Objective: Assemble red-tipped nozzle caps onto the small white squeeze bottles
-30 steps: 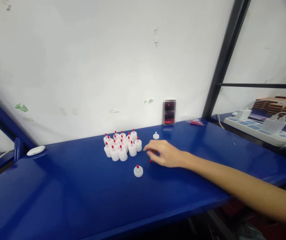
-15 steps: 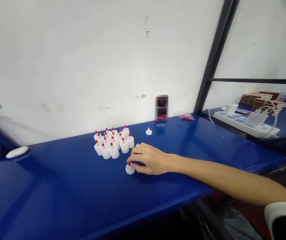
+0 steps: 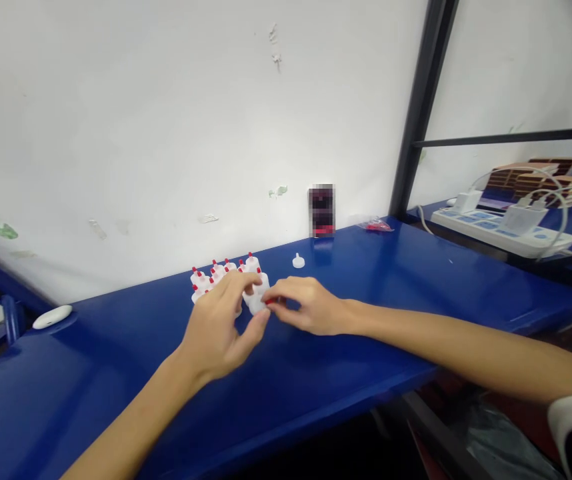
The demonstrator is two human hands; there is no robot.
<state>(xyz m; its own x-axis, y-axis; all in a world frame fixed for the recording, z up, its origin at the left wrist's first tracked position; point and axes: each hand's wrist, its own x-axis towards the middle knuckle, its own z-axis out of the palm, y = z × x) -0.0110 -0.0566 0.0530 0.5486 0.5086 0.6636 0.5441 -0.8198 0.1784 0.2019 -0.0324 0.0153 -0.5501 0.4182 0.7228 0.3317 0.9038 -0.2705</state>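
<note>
My right hand [image 3: 311,307] pinches a small red tip [image 3: 269,302] between thumb and fingertips, just above the table. It looks like the end of a white spout cap, whose base I cannot separate clearly from the white bottles behind. My left hand [image 3: 223,320] is open, its thumb and index finger apart, close to the right fingertips. It partly covers a tight group of several small white bottles with red-tipped spout caps [image 3: 252,262]. Behind my right hand, a lone white spout cap [image 3: 299,261] without a red tip rests on the table.
The blue table [image 3: 366,287] meets a white wall [image 3: 141,133]. A pixelated dark upright object [image 3: 322,211] and a clear bag with red pieces [image 3: 377,225] stand at the back. A white oval object [image 3: 53,317] lies left; a power strip [image 3: 506,231] with cables is right.
My left hand has come into view beside the bottles. My right hand has lifted the red-tipped cap slightly from the table's front area, up toward the bottles. The view has shifted a little.
</note>
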